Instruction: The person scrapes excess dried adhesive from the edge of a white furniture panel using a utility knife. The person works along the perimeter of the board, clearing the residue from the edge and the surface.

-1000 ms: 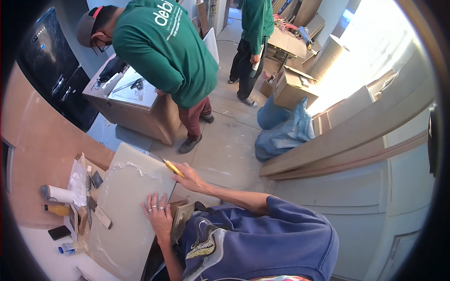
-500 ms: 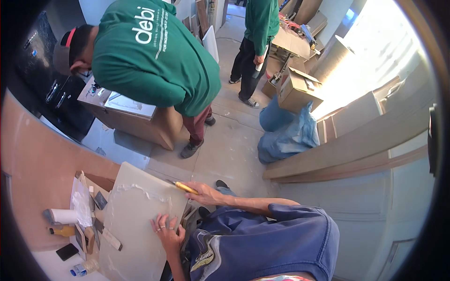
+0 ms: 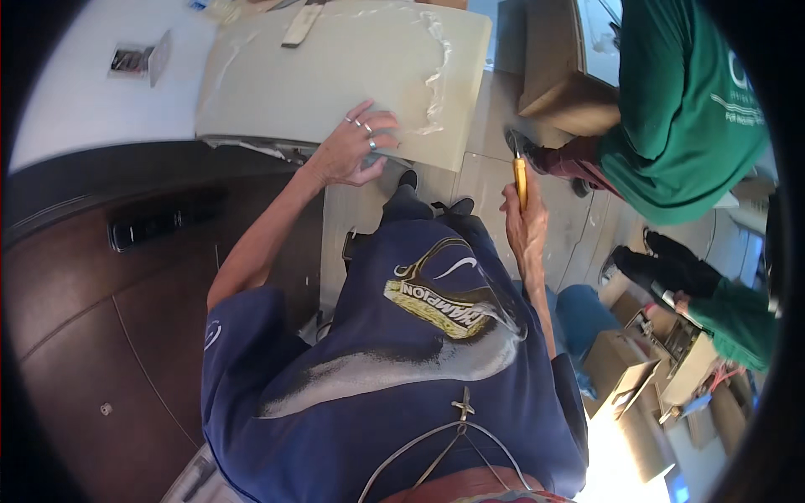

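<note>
A pale flat board (image 3: 335, 75) lies in front of me, with a ragged whitish ridge (image 3: 433, 75) along its right side. My left hand (image 3: 356, 147) rests on the board's near edge, fingers spread, rings on some of them. To the right of the board, over the floor, my right hand (image 3: 526, 220) is closed around a yellow utility knife (image 3: 521, 184). Its thin dark blade points away from me, apart from the board. On the board's far part lies a flat tool or strip (image 3: 303, 25) with a pale end.
Brown cabinet fronts (image 3: 109, 335) stand at my left, below a white surface with a wall box (image 3: 132, 60). A co-worker in a green shirt (image 3: 671, 126) bends by a brown box-like cabinet (image 3: 558, 92) at right. Another person (image 3: 729, 318) stands beyond cardboard boxes (image 3: 616, 369).
The view has swung round and down. My right hand with the knife has come away from the board's edge to the right. My left hand stays on the board.
</note>
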